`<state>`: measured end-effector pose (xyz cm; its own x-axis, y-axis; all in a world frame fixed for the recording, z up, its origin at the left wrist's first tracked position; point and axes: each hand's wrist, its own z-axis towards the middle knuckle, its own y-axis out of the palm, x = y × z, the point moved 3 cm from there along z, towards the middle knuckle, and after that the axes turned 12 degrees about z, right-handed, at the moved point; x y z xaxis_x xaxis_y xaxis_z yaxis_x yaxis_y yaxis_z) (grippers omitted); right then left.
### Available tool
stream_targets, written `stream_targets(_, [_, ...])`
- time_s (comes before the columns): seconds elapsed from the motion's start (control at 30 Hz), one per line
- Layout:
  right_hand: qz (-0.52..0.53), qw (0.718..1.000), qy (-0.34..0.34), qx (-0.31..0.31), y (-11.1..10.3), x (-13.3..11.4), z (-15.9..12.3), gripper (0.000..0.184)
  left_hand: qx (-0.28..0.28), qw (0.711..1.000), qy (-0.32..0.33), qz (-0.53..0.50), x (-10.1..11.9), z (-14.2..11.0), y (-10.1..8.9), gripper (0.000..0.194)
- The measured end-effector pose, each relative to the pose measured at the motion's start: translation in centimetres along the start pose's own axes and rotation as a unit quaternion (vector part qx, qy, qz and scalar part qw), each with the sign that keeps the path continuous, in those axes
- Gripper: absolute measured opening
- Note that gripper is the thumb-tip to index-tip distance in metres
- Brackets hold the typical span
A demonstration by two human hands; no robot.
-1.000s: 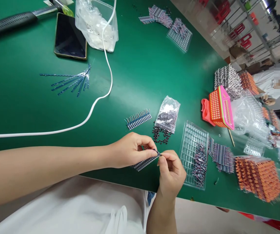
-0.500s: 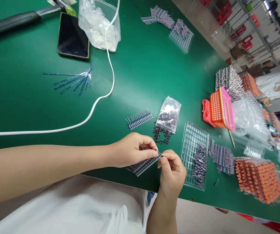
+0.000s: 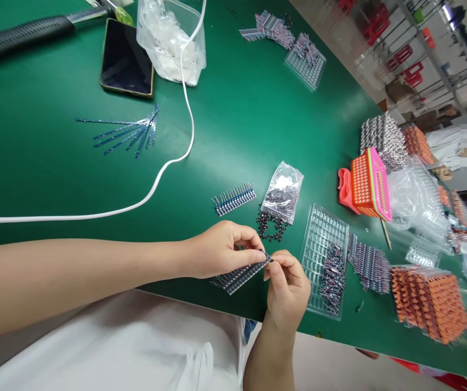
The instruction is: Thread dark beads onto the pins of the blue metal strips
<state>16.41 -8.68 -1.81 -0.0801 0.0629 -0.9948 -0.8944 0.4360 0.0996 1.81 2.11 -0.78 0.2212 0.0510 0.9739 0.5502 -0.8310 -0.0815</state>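
My left hand (image 3: 223, 251) grips a dark panel of small circuit boards (image 3: 241, 277) with thin wire leads, thumb and forefinger pinched at its right end. At that same corner the fingertips of my right hand (image 3: 287, 288) are pinched together on a tiny dark part, too small to name. Just beyond my hands lies a scatter of small dark components (image 3: 271, 227), below a clear plastic bag (image 3: 283, 190) full of the same. A second board strip (image 3: 234, 199), blue with wire leads, rests behind my left hand. Right of my right hand is a clear compartment tray (image 3: 315, 244) holding wired pieces.
A white cable (image 3: 164, 171) curves across the green table. At the back left are a phone (image 3: 125, 60), a hammer (image 3: 25, 35) and a plastic tub (image 3: 199, 51). Blue strips (image 3: 115, 133) lie nearby. Orange stacks (image 3: 429, 301) and a basket (image 3: 361, 182) stand right.
The view has shifted slightly. Both hands keep almost the same pose at the panel's right end; nothing has been let go or picked up.
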Motion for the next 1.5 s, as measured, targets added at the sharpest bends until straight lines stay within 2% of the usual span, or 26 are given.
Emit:
stream_targets(0.43, [-0.007, 1.000, 0.028, -0.009, -0.13, 0.10, 0.16, 0.013, 0.008, 0.999, 0.025, 0.035, 0.37, -0.24, -0.34, 0.027])
stream_targets(1.1, [0.009, 1.000, 0.000, -0.005, -0.04, -0.10, 0.04, 0.005, 0.000, 0.999, 0.029, 0.043, 0.74, -0.17, -0.37, 0.026])
stream_targets(1.33, [0.062, 0.996, 0.050, -0.038, -0.26, 0.31, 0.20, 0.007, -0.018, 0.996, 0.028, 0.080, 0.56, -0.37, -0.42, 0.030])
stream_targets(1.5, [0.117, 0.986, 0.113, -0.046, -0.13, 0.51, 0.44, 0.014, -0.017, 0.995, 0.040, 0.086, 0.47, -0.39, -0.32, 0.030])
